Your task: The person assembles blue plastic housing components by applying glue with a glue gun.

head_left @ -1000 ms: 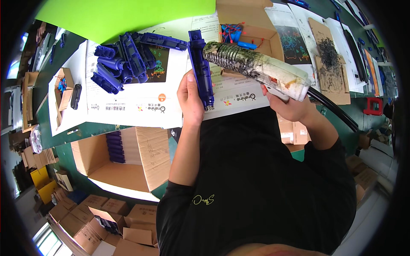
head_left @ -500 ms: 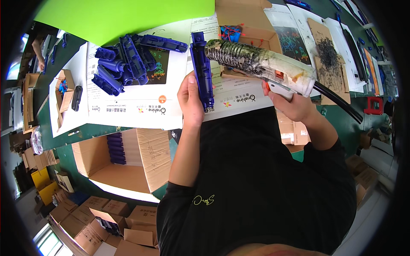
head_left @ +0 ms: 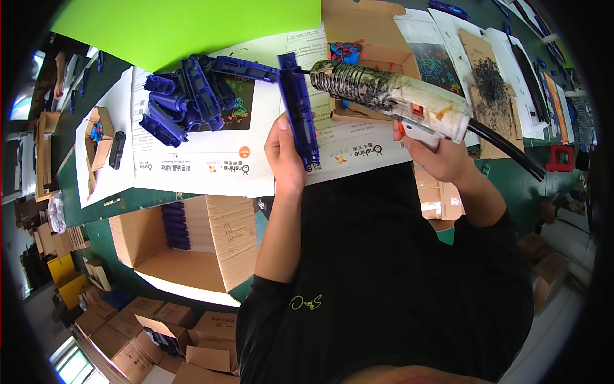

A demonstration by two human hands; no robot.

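My left hand (head_left: 285, 157) holds a long dark-blue plastic half-shell (head_left: 298, 112) upright by its lower left side, its ribbed hollow facing me. In my right hand (head_left: 442, 159) is a grimy white corded gun-shaped tool (head_left: 384, 91), gripped from below near a red trigger. Its ribbed nose points left, and the thin dark tip sits at the shell's upper right edge; whether they touch I cannot tell. Some of my right fingers are hidden behind the tool. Left of the shell, several similar blue shells (head_left: 185, 96) lie in a loose pile on the printed sheet (head_left: 204, 166).
A cardboard box (head_left: 400, 67) behind the tool holds blue parts with red wires. A black cable (head_left: 505, 150) trails right. Cardboard with black crumbs (head_left: 489, 86) lies at the far right. An open carton (head_left: 179, 269) with stacked blue shells sits below the table's edge.
The shell's upper end has tilted left and dropped a little. The tool has barely moved; its thin tip now shows between nose and shell.
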